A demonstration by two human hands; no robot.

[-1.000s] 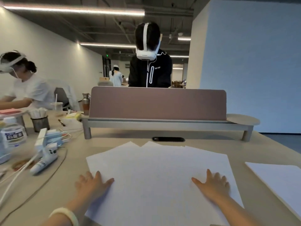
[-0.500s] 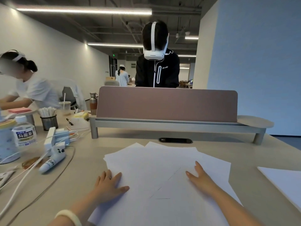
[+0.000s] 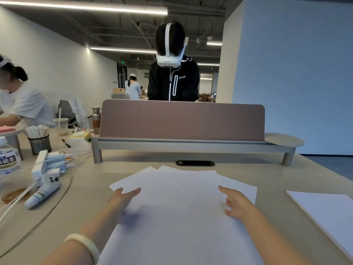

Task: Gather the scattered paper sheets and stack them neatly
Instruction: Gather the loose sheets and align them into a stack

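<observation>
In front of the mauve divider, both hands are flat on a messy fan of paper sheets.

So the sheets are lying on the desk on the near side of the divider, roughly centred on it, overlapping at odd angles with corners poking out toward it. The left hand, pale bracelet on the wrist, sits on the pile's edge below the divider's left half, fingers straight and held together, pointing in toward the middle. The right hand rests on the sheets below the divider's right half, fingers loosely spread, forefinger stretched ahead, nothing pinched. Out past the divider's right end there's a separate white pad, well apart from the pile. Past its left end: a white handheld controller and cables.
</observation>
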